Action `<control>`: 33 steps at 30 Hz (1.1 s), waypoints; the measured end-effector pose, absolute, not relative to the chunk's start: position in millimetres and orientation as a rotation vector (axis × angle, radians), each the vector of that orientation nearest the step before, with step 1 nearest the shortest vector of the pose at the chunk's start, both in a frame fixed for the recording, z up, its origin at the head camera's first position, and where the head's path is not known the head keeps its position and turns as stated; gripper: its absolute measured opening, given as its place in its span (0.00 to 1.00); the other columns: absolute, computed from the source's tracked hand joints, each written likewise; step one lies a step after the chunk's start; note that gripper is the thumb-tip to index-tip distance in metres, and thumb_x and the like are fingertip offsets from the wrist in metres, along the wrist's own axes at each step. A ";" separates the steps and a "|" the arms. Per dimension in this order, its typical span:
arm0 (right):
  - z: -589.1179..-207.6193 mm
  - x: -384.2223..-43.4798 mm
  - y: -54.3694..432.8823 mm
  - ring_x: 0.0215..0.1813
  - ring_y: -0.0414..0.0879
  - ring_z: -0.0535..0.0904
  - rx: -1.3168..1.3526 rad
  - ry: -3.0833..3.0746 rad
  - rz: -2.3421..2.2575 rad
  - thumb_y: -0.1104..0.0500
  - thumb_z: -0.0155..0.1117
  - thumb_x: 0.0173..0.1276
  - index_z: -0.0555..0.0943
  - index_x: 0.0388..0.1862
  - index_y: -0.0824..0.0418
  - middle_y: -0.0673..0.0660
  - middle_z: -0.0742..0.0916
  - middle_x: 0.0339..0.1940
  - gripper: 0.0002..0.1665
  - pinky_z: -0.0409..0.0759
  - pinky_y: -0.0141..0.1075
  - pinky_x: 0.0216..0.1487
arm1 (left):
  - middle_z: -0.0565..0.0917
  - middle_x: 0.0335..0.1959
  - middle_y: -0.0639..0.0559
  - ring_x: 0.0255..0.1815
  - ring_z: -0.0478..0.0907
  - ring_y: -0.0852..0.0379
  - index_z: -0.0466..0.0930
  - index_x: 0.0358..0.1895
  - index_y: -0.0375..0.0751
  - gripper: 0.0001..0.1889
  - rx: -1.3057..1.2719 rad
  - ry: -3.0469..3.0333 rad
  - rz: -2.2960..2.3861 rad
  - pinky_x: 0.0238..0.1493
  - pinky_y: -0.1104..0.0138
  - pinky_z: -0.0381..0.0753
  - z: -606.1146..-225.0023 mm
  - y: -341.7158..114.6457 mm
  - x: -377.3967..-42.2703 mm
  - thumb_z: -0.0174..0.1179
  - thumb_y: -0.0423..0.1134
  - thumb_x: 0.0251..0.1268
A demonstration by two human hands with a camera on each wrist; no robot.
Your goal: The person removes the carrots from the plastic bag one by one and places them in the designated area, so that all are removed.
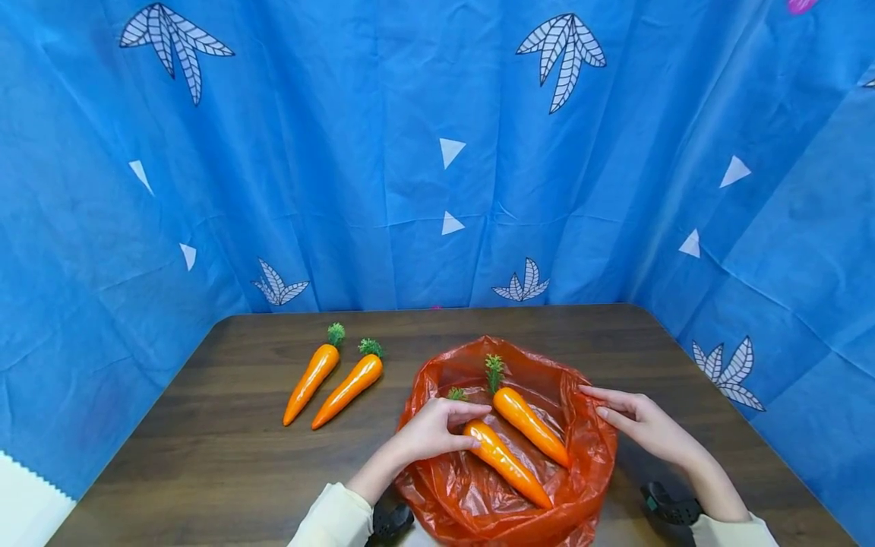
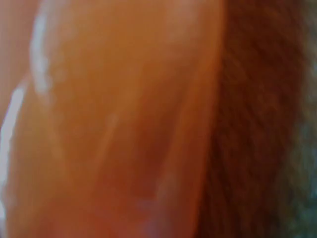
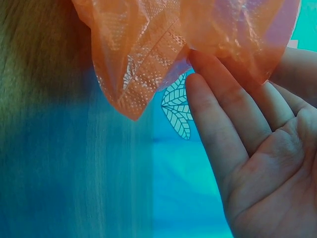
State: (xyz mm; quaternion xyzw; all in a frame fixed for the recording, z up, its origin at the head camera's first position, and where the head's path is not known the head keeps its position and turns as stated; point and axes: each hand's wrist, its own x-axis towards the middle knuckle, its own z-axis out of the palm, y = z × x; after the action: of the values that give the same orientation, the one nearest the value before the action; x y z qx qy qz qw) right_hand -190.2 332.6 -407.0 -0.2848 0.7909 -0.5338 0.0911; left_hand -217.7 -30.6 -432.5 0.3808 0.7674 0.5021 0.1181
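At the near edge of the dark wooden table (image 1: 225,456) sits an orange plastic bag (image 1: 472,501), its mouth spread open, with pale sleeves and black wrist mounts just below it. Two carrots lie inside the bag side by side, tips toward the camera: the nearer carrot (image 1: 509,465) and the farther carrot in the bag (image 1: 532,427). The left hand (image 1: 437,429) curls over the leafy end of the nearer carrot, thumb and fingers closed around it; the left wrist view is only an orange blur. The right hand (image 1: 639,422) lies flat, fingers straight, touching the bag's right rim, holding nothing. Farther left on the table, well apart from the bag, lie two loose carrots (image 1: 333,384). Blue patterned cloth (image 1: 410,152) hangs behind.
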 end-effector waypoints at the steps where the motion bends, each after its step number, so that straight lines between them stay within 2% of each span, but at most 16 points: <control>1: -406.8 -190.2 332.6 0.46 0.52 0.81 -0.847 2.344 -1.591 0.68 0.45 0.74 0.60 0.65 0.79 0.77 0.75 0.55 0.24 0.80 0.44 0.40 | 0.77 0.56 0.47 0.56 0.73 0.63 0.73 0.61 0.34 0.25 1.126 2.257 1.448 0.52 0.73 0.71 -432.8 -30.9 -218.0 0.65 0.30 0.57; 10: -408.5 -190.2 331.9 0.46 0.54 0.81 -0.874 2.315 -1.604 0.68 0.44 0.75 0.59 0.66 0.79 0.77 0.75 0.54 0.24 0.80 0.46 0.40 | 0.77 0.57 0.53 0.54 0.74 0.65 0.74 0.61 0.38 0.26 1.241 2.390 1.232 0.51 0.73 0.72 -436.0 -32.9 -219.4 0.66 0.32 0.57; 14: -407.8 -190.9 332.0 0.47 0.52 0.81 -0.856 2.327 -1.597 0.68 0.44 0.74 0.60 0.66 0.79 0.77 0.74 0.55 0.24 0.80 0.43 0.41 | 0.77 0.57 0.55 0.52 0.74 0.67 0.74 0.61 0.39 0.26 1.285 2.427 1.181 0.50 0.74 0.72 -436.3 -33.4 -220.7 0.66 0.34 0.56; 22: -407.8 -192.0 331.7 0.48 0.50 0.81 -0.844 2.338 -1.574 0.67 0.45 0.75 0.59 0.66 0.79 0.79 0.73 0.56 0.25 0.80 0.42 0.41 | 0.77 0.56 0.55 0.55 0.72 0.66 0.77 0.59 0.43 0.24 1.308 2.510 1.096 0.50 0.75 0.72 -436.7 -32.7 -220.9 0.67 0.35 0.56; 29: -409.5 -192.5 331.4 0.48 0.50 0.81 -0.865 2.337 -1.569 0.67 0.45 0.74 0.60 0.65 0.79 0.77 0.74 0.55 0.24 0.80 0.43 0.41 | 0.76 0.57 0.56 0.58 0.70 0.63 0.75 0.61 0.43 0.27 1.341 2.619 0.903 0.53 0.73 0.70 -432.5 -27.6 -214.7 0.67 0.34 0.55; 33: -410.7 -192.9 331.6 0.47 0.51 0.81 -0.865 2.346 -1.562 0.67 0.46 0.74 0.61 0.65 0.79 0.77 0.74 0.55 0.24 0.81 0.43 0.40 | 0.76 0.57 0.56 0.57 0.71 0.63 0.75 0.61 0.43 0.27 1.317 2.614 0.933 0.51 0.75 0.71 -433.1 -26.4 -212.8 0.68 0.34 0.54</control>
State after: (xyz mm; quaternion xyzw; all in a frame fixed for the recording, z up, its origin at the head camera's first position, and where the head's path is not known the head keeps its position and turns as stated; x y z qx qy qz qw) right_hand -192.9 331.6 -410.7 -0.2919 0.7920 -0.5274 0.0964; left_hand -212.8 -26.4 -433.1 0.4284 0.8504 0.3035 0.0347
